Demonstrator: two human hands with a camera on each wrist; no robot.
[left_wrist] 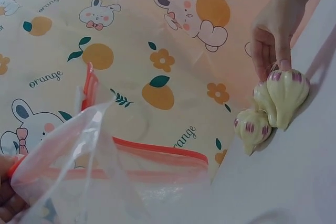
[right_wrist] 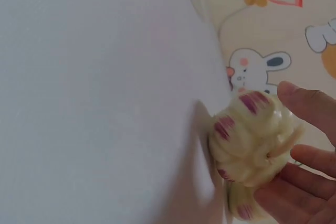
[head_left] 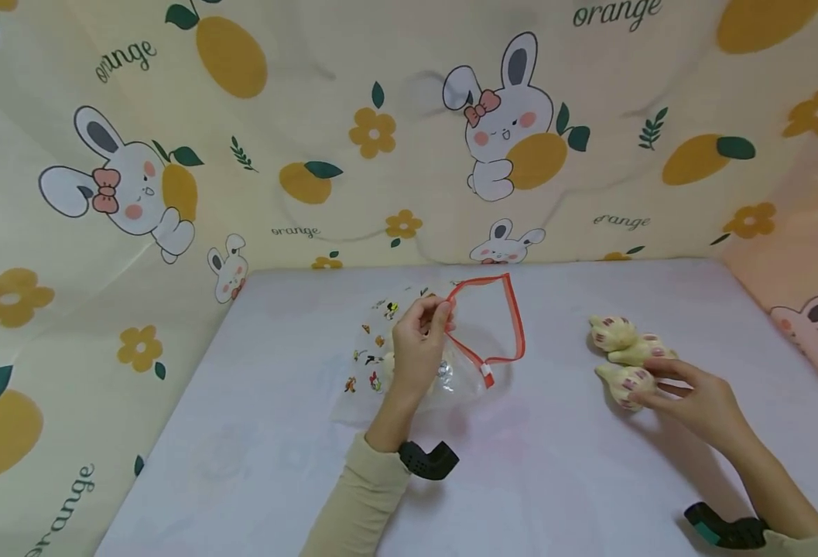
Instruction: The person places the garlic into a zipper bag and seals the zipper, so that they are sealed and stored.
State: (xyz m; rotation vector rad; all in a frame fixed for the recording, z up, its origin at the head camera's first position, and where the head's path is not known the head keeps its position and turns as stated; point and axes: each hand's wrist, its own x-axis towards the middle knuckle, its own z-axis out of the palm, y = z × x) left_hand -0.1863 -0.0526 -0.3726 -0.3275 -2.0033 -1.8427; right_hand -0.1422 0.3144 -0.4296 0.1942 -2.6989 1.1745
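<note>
My left hand pinches the red-edged mouth of a clear plastic zip bag printed with small cartoon figures. The bag's red zip strip forms a wide loop in the head view, with its slider at the near corner. Part of the bag is hidden behind the hand. To the right, three garlic bulbs, pale with purple streaks, lie close together. My right hand is at the nearest garlic bulb, its thumb and spread fingers on either side of the bulb's stem end.
A white tabletop runs under everything. Behind it and at both sides hangs a cream and peach cloth with rabbits, oranges and flowers. Black devices are strapped at both wrists.
</note>
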